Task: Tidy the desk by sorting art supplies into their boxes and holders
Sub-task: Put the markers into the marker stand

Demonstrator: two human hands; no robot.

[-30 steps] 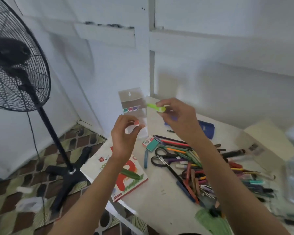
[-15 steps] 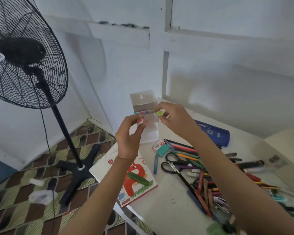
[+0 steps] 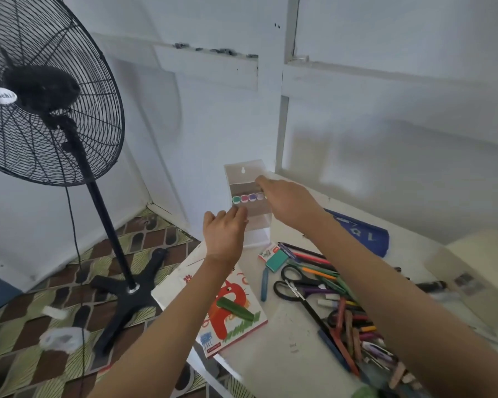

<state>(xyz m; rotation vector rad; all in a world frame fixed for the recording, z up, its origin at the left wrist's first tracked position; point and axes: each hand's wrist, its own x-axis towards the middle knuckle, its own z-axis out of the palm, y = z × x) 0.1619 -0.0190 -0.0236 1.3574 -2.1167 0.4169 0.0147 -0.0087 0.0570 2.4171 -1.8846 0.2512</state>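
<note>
Clear plastic marker box point(image 3: 249, 206) stands upright at the far left corner of the tabletop point(image 3: 288, 334). Left hand point(image 3: 224, 234) touches its front lower face, fingers extended, not closed around it. Right hand point(image 3: 288, 201) reaches to the box's right side at the row of caps; whether it holds anything cannot be told. Four coloured caps point(image 3: 247, 198) show inside. Two scissors point(image 3: 296, 282) lie among loose pens toward the right edge.

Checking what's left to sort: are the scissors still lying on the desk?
Yes, the black-handled scissors lie flat on the desk beside the pile of pens, touched by neither hand.
</note>
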